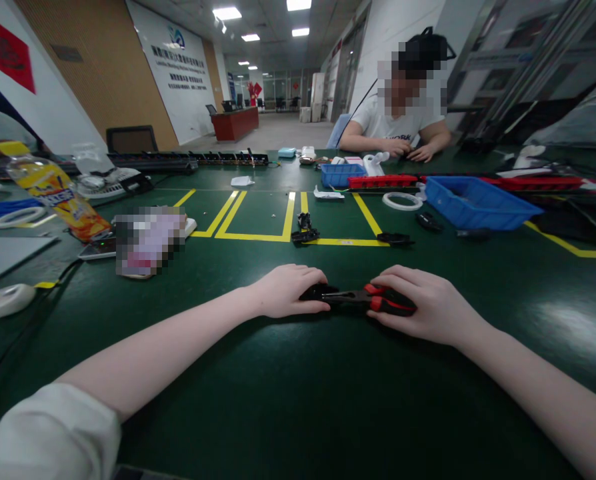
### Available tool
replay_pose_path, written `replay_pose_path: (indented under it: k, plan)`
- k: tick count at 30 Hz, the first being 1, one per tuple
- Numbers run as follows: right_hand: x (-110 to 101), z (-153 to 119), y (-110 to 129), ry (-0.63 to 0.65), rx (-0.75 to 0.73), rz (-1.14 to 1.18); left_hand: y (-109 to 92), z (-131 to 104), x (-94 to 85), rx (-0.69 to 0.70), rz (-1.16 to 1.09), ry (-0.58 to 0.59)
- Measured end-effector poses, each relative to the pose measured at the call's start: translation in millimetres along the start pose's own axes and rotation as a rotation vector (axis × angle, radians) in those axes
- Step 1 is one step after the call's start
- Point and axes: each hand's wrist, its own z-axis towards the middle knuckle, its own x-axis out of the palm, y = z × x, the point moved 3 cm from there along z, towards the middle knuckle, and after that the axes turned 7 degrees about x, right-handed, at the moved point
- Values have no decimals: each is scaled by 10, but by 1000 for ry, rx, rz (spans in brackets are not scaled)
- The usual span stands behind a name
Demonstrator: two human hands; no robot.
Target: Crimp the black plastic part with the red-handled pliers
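step: you're seemingly working the black part (312, 292) with pliers (361, 298), mid-frame | left hand (291, 290): pinching part | right hand (428, 303): wrapped round plier handles — tip contact unclear | next: likely calls for steady left, controlled squeeze

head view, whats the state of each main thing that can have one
Left hand, closed around black part
Black part, held, partly hidden
Right hand, closed around pliers
Pliers, nose at black part, jaw opening unclear
Bottle, capped
Large blue tray, open-topped
Leftmost white roll, lying flat
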Motion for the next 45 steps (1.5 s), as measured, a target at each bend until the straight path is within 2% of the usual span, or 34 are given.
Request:
replay_pose_path:
  k: [8,24,45]
  plan:
    - [-18,-5,-8,-37,13,19,2,-13,11,3,8,-9]
    - [-25,-2,27,20,32,59,7,-5,7,-3,5,2]
    - [5,13,10,22,74,109,2,0,2,-8,23,13]
